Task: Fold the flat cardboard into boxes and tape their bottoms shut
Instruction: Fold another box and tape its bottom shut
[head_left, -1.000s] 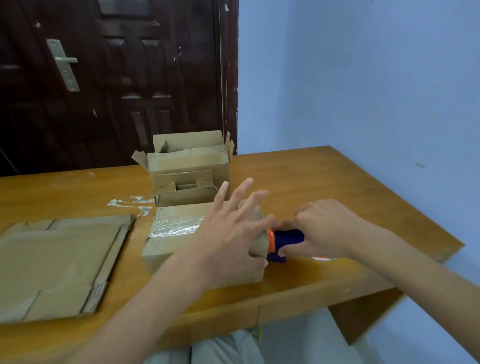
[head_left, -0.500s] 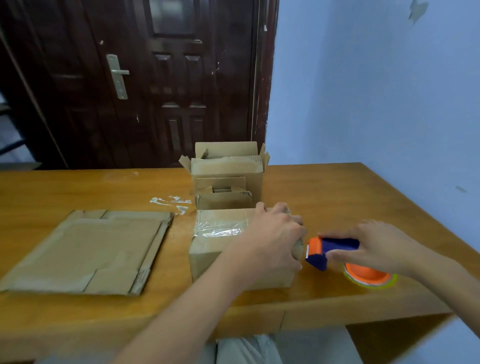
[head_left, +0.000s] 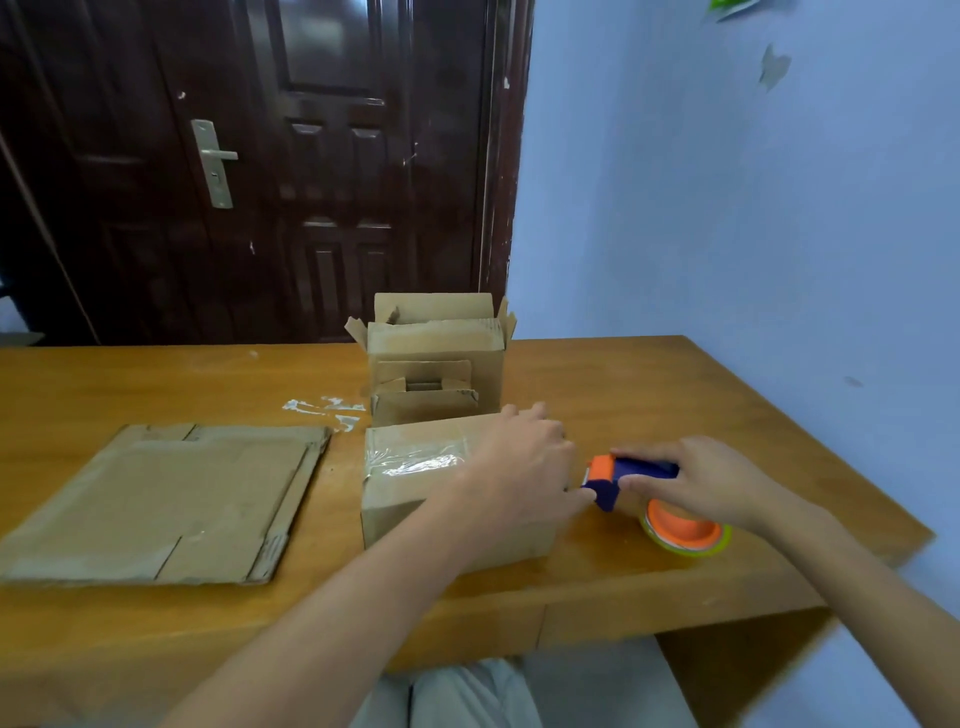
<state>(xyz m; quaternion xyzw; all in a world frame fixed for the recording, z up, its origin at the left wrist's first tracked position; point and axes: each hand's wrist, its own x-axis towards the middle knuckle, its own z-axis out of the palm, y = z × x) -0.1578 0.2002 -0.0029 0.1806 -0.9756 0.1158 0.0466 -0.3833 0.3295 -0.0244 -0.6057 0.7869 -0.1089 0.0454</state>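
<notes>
Count: three brown cardboard boxes, one stack of flattened brown cardboard sheets (head_left: 156, 504), one tape dispenser, all on a long orange-brown wooden table (head_left: 649, 395).

Nearest: a small brown cardboard box with clear tape across its top face (head_left: 415, 483), standing close to the table's near edge, flaps closed. The glossy tape band runs left to right across the top. Behind it, touching or nearly so, a smaller open brown box (head_left: 423, 402); behind that, a taller open brown box with raised flaps (head_left: 436, 343). The flattened stack lies well to the left, apart from the boxes. White tape scraps (head_left: 324, 410) on the table between the stack and the boxes.

Left hand (head_left: 524, 462): lies on the taped box's right top edge, fingers curled down over the right side; fingertips hidden, so whether it clamps or only presses, cannot tell.

Right hand (head_left: 691, 480): fingers wrapped around the blue-and-orange plastic tape dispenser (head_left: 615, 475). Dispenser's long axis runs roughly left to right, orange head pointing left at the box's right side, just beside the left hand. Its orange-cored tape roll (head_left: 683, 530) sits below the right hand, near the table.

Behind: dark brown panelled door (head_left: 291, 171), pale blue wall (head_left: 727, 208).
</notes>
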